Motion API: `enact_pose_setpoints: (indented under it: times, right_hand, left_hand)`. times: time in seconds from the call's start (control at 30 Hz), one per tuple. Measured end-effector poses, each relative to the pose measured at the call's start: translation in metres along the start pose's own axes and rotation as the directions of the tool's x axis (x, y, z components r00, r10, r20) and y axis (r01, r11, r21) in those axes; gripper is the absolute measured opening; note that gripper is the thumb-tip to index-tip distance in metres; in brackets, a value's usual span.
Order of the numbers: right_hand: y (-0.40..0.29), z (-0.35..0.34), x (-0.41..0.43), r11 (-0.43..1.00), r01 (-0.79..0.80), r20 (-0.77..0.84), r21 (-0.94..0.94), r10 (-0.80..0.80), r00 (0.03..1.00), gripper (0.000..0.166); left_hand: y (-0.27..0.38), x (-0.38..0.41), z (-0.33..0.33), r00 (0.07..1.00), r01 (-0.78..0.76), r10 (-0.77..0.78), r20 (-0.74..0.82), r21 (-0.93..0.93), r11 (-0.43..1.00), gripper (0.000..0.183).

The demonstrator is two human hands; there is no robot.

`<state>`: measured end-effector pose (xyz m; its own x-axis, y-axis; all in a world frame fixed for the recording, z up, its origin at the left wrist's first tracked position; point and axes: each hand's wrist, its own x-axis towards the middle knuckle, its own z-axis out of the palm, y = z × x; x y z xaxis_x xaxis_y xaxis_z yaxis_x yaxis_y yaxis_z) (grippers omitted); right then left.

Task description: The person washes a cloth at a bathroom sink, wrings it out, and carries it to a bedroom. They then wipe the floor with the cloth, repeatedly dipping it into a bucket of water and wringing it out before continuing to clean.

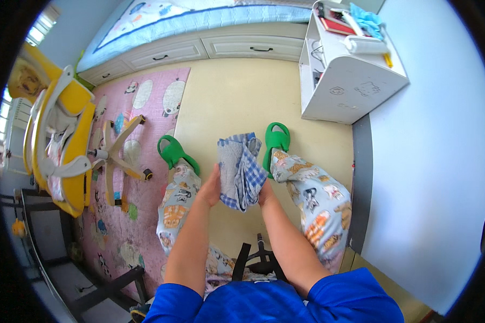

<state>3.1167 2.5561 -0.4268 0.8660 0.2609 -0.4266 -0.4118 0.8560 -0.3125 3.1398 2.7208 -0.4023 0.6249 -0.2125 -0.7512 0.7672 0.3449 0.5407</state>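
Between my two hands, above the floor, is a folded blue-and-white checked cloth (242,171) with a grey terry-like face. My left hand (212,186) grips its left edge, with the fingers mostly hidden behind it. At the lower right edge, my right hand (265,194) holds the cloth, its fingers also largely out of sight. The cloth is bunched in loose layers on its right side. Past the hands are my feet in green slippers, the left slipper (173,153) and the right slipper (276,139).
A yellow swivel chair (70,121) stands at the left on a pink panda-patterned mat (145,109). Ahead is a bed with white drawers (254,46). A white cabinet (347,89) bearing a lint roller (365,45) and a light-blue cloth (365,20) stands by the right wall.
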Motion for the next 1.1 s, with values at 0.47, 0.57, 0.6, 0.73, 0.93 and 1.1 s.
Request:
enact_pose_setpoints:
  times: [0.47,0.57,0.6,0.73,0.93,1.1]
  right_hand:
    - [-0.039,0.036,-0.140,0.210,0.529,0.388,-0.822,-0.473,0.791,0.074]
    - [-0.012,0.047,-0.157,0.496,0.473,0.300,-0.728,-0.390,0.871,0.080]
    - [-0.003,0.046,-0.155,0.664,0.418,0.234,-0.621,-0.351,0.907,0.080]
    - [0.014,0.027,-0.153,0.970,0.160,0.250,-0.184,-0.112,0.962,0.057]
    - [0.012,-0.020,-0.159,0.981,0.113,-0.028,0.155,-0.110,0.993,0.050]
    - [-0.001,-0.149,-0.127,0.925,0.324,-0.356,0.198,-0.240,0.903,0.047]
  left_hand:
    - [-0.031,-0.150,0.076,0.914,-0.404,0.393,0.096,0.168,0.899,0.042]
    - [-0.041,-0.165,0.069,0.851,-0.526,0.459,0.256,0.426,0.736,0.048]
    - [-0.042,-0.169,0.069,0.847,-0.529,0.418,0.327,0.592,0.608,0.049]
    - [-0.040,-0.188,0.068,0.801,-0.583,0.266,0.537,0.593,0.556,0.057]
    - [-0.023,-0.133,0.073,0.848,-0.510,0.315,0.426,0.496,0.703,0.044]
    - [-0.070,-0.011,0.050,0.944,-0.328,0.293,0.155,0.561,0.760,0.046]
